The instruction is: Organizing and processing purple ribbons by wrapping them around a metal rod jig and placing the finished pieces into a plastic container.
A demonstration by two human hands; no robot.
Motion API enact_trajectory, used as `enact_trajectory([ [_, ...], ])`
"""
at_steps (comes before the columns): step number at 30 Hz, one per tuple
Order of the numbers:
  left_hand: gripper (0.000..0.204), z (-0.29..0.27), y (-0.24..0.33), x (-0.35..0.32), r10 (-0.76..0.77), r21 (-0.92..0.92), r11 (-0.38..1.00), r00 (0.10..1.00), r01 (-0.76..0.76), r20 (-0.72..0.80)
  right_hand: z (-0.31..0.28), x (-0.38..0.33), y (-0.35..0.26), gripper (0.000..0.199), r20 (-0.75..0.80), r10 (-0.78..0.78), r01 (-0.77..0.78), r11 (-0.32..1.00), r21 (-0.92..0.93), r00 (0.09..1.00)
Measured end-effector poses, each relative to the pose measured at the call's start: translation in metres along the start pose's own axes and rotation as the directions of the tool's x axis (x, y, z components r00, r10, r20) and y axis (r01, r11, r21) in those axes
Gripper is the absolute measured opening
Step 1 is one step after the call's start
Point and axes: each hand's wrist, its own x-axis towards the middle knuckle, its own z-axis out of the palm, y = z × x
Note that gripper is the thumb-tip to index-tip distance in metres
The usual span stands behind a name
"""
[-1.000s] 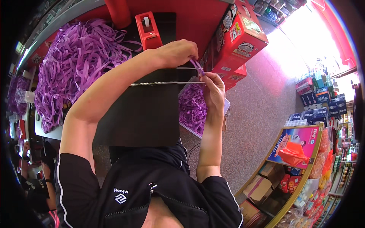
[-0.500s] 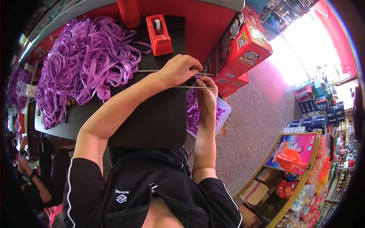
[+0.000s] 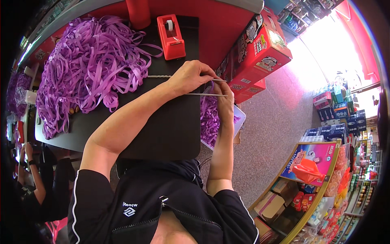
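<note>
Two thin metal rods point(image 3: 205, 94) are held at the right edge of the black table point(image 3: 162, 130), one just above the other, both lying nearly level and parallel. The upper rod looks twisted or threaded along its length, while the lower one seems smooth and pale; they are too thin for more to be told. The left hand point(image 3: 191, 76) is closed around them from above, its fingers curled, so the rods are probably kept steady against the table edge. The right hand point(image 3: 224, 94) is brought up to their right ends, and its fingertips are pinched there, near a bit of purple ribbon; what exactly is pinched cannot be told. The rods seem to be kept apart and level so that ribbon can be worked between them.

Just under the hands, beside the table, a tray of purple ribbon pieces point(image 3: 211, 118) is placed, likely so that material is within easy reach. On the table, a large loose pile of purple ribbon strips point(image 3: 85, 65) is spread to the left, and a red tape dispenser point(image 3: 172, 30) is set behind the hands. Red cartons point(image 3: 260, 49) are stacked on the floor to the right, and a shop shelf with colourful packages point(image 3: 313, 179) is seen further away
</note>
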Motion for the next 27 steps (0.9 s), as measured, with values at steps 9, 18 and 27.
enact_trajectory([
  [9,0.020,0.003,-0.008,0.001,0.093,0.097,0.991,0.995,-0.090,-0.028,0.005,0.001,-0.004,0.022,0.052,0.085,-0.087,0.995,0.045,0.995],
  [18,0.018,0.003,-0.005,-0.001,0.081,0.104,0.992,0.996,-0.076,-0.041,0.005,-0.004,0.011,0.017,-0.028,0.019,-0.017,0.998,0.064,0.999],
  [27,0.017,0.005,-0.003,-0.001,0.046,0.088,0.995,0.998,-0.042,-0.048,-0.011,-0.017,0.070,0.024,-0.084,0.107,-0.124,0.964,-0.235,0.991],
])
